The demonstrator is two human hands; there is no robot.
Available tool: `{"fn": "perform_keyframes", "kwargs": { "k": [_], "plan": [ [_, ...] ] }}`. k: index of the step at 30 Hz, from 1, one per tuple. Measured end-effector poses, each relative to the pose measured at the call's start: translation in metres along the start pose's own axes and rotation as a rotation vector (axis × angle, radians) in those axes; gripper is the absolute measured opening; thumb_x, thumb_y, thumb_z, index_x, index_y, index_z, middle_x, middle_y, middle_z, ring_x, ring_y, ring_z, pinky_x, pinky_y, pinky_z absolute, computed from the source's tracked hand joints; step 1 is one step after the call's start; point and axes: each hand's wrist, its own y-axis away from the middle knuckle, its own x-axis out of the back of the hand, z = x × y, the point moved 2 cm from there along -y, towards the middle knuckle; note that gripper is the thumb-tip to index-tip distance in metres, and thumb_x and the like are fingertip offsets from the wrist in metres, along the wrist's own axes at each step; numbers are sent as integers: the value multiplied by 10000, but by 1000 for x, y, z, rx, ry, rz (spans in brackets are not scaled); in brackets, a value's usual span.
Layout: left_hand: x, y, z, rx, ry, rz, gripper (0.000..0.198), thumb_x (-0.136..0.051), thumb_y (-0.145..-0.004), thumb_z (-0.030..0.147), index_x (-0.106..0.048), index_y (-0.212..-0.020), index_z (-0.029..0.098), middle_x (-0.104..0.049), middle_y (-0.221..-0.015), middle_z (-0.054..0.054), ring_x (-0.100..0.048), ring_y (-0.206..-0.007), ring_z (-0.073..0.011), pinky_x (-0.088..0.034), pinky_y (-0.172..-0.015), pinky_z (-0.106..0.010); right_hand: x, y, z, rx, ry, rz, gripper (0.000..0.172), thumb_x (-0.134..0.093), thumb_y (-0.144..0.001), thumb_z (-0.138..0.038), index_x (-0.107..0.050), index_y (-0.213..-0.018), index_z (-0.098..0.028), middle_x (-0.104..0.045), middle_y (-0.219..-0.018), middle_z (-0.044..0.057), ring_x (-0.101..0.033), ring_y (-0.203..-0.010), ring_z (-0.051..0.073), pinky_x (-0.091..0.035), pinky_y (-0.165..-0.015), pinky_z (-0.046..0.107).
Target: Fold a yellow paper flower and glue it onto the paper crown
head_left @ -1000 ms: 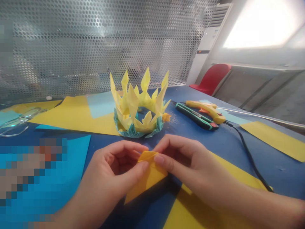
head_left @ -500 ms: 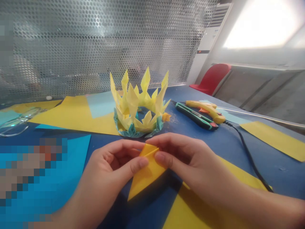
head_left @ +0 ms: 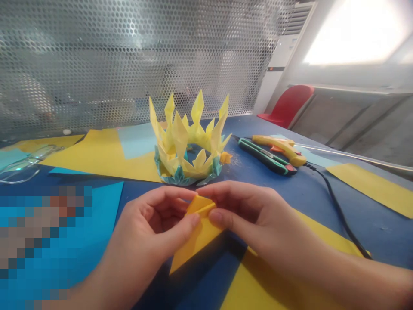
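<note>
A folded piece of yellow paper [head_left: 196, 241] is held up in front of me, tilted, its pointed corner toward the lower left. My left hand [head_left: 151, 232] pinches its left side between thumb and fingers. On the other side, my right hand [head_left: 254, 215] grips it with the thumb on the near face, by a raised fold at the top. Some fingertips are hidden behind the paper. Just beyond both hands stands a paper crown [head_left: 193, 146] with tall pale-yellow points and teal folded pieces round its base.
Right of the crown lie a green-and-black cutter [head_left: 266, 157] and a yellow glue gun [head_left: 280, 148] with a black cord [head_left: 335, 206]. Yellow sheets [head_left: 106, 155] and a blue sheet [head_left: 100, 232] cover parts of the blue table. Glasses [head_left: 29, 163] rest at far left.
The raised fold at the top of the yellow paper stands a little wider, and its lower corner has shifted slightly down and left. Both hands keep their hold.
</note>
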Motion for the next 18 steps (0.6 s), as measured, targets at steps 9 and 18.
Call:
{"fn": "perform_keyframes", "kwargs": {
  "k": [9, 18],
  "plan": [
    [-2, -1, 1, -46, -48, -4, 128, -830, -740, 202, -798, -799, 311, -776, -699, 77, -735, -642, -84, -580, -617, -84, 0, 1, -1, -37, -62, -45, 175, -735, -814, -271, -724, -968, -187, -759, -860, 34, -706, -760, 155, -599, -702, 252],
    [-8, 8, 7, -70, -114, 81, 252, -834, -636, 138, -794, -797, 329, -738, -639, 100, -714, -600, -70, -556, -597, -59, 2, 2, -2, -41, -132, 64, 152, -855, -728, -281, -736, -693, -193, -686, -662, -36, -599, -630, 78, -491, -569, 126]
  ]
}}
